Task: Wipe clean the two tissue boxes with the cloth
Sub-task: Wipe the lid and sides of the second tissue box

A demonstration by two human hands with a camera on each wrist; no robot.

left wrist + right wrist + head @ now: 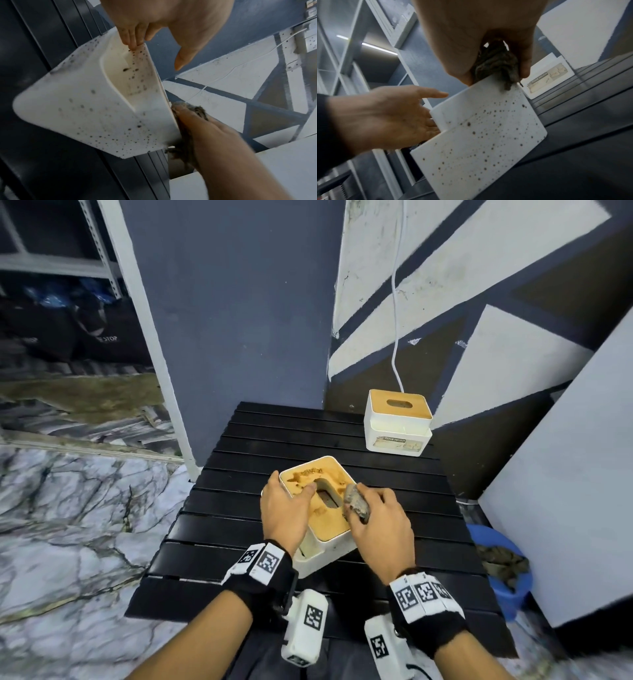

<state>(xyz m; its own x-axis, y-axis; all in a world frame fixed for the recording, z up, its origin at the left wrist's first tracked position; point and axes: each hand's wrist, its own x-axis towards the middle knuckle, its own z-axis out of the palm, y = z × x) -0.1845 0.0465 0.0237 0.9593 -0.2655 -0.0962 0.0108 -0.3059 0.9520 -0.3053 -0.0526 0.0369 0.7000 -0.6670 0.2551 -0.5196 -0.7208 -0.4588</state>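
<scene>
Wiping of the first box is in hand. The near tissue box [318,508] sits between the two hands on the black slatted table [394,501]; the left hand [282,510] steadies it, fingers fairly straight against its left side, thumb lying across the wooden lid [327,517] toward the slot. The right hand [380,525] has its fingers and thumb curled round a bunched grey cloth [357,501], pressed at the lid's right edge, just beside the slot. The lid shows brown smears ahead of the left thumb; the wrist views show dark specks all over the white side walls, so I judge this box far from done. Box looks tipped, the lid facing up and a little toward the person; its long axis runs from the wrists away and to the left, slot along the same line. Next move likely calls for dragging the cloth across the lid toward the left hand while that hand holds the box from sliding, then turning it to reach the speckled sides. The far tissue box [397,422] stands upright, well ahead of the right hand at the table's back corner, slot running crosswise, not yet handled as far as I can judge. A blue bucket [503,573] sits on the floor to the right of the right wrist.
</scene>
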